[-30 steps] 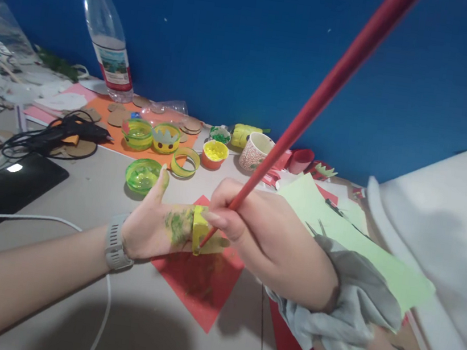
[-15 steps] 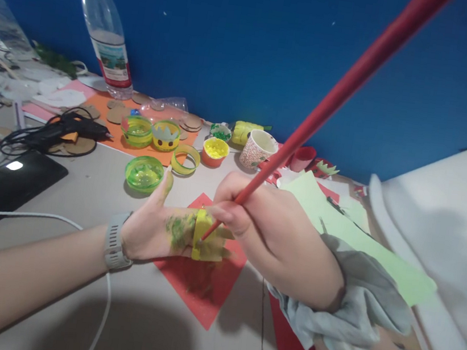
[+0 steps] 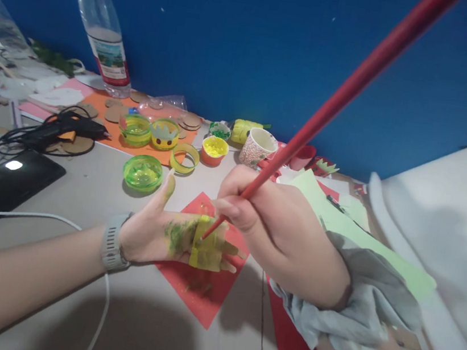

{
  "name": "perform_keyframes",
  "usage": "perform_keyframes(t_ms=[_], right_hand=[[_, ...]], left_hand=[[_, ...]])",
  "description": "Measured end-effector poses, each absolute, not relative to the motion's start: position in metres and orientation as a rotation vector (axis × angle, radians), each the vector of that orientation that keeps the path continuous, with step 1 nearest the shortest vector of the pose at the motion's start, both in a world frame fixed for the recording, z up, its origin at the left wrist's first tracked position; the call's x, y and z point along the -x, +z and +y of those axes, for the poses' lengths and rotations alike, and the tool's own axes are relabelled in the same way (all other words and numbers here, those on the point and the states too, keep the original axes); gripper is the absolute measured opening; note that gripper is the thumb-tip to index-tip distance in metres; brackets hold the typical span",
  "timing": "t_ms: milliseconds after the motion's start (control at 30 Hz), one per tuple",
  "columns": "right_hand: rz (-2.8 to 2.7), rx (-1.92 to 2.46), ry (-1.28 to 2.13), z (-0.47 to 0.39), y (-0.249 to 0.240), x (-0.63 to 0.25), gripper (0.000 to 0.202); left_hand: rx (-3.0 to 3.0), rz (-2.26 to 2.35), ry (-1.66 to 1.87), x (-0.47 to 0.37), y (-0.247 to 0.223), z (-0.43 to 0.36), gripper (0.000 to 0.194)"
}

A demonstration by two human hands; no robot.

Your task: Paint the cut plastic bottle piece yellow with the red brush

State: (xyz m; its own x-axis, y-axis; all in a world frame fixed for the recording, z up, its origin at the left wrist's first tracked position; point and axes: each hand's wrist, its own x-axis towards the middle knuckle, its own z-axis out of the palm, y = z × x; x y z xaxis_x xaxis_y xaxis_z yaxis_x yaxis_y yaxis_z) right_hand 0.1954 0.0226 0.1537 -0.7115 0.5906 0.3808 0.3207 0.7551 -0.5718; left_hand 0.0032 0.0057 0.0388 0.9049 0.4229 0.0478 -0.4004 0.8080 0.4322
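My left hand (image 3: 153,227) is palm up with its fingers stretched out, its palm and thumb smeared with green and yellow paint. Around those fingers sits a translucent plastic ring (image 3: 208,255), coated in yellow. My right hand (image 3: 265,225) pinches a long red paintbrush (image 3: 323,115), tilted up to the right. Its fine tip touches the ring's yellow surface near the palm-side edge. Beneath my left hand lies a red paper sheet (image 3: 205,303) with paint marks. A green-tinted clear dish (image 3: 143,173) stands beyond my left thumb.
Behind are a plain yellow ring (image 3: 184,160), a crowned yellow ring (image 3: 164,136), a cup of yellow bits (image 3: 214,148) and a patterned paper cup (image 3: 258,145). A tall bottle (image 3: 105,37), a black glue gun (image 3: 59,128) and a black phone-like slab (image 3: 7,191) stand left. Green paper (image 3: 363,238) lies right.
My right hand has shifted slightly right, uncovering more of the ring and my left fingertips. The ring has dipped a little, and the brush tip stays on it.
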Motion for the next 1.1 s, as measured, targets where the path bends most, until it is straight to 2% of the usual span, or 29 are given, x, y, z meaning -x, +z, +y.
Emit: perform_keyframes(t_ms=[833, 1100], right_hand=[[-2.229, 0.865, 0.669, 0.027, 0.151, -0.203, 0.038], [-2.13, 0.768, 0.76, 0.034, 0.146, -0.206, 0.03]], left_hand=[[-0.438, 0.074, 0.387, -0.002, 0.036, 0.002, 0.123], [-0.455, 0.03, 0.358, -0.002, 0.034, 0.004, 0.129]])
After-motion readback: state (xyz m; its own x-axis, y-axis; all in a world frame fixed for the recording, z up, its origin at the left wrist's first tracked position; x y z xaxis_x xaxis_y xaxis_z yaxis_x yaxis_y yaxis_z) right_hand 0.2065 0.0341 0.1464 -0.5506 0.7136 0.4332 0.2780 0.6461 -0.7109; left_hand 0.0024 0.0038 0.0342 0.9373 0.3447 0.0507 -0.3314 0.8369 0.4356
